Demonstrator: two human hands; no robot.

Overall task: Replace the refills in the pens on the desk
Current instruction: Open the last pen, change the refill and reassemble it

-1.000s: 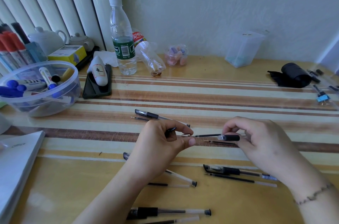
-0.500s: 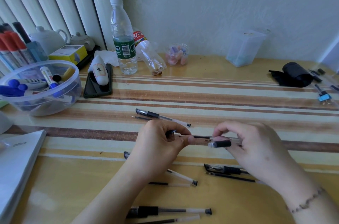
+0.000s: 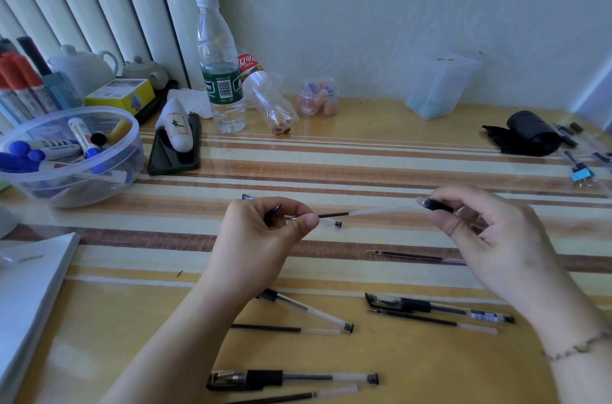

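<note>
Hands are mid-swap above the middle of the tabletop (image 3: 364,112): left hand (image 3: 265,238) pinches the refill (image 3: 364,212) by its dark end, right hand (image 3: 480,231) pinches the pen's black grip (image 3: 437,205), held level, probably to line things up. Can't tell if the refill's going in or coming out.

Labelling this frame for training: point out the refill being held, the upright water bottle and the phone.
refill (image 3: 381,212): head view, on its clear tube between the hands.
water bottle (image 3: 221,85): head view, on its green label.
phone (image 3: 165,158): head view, on its bare dark face.
</note>
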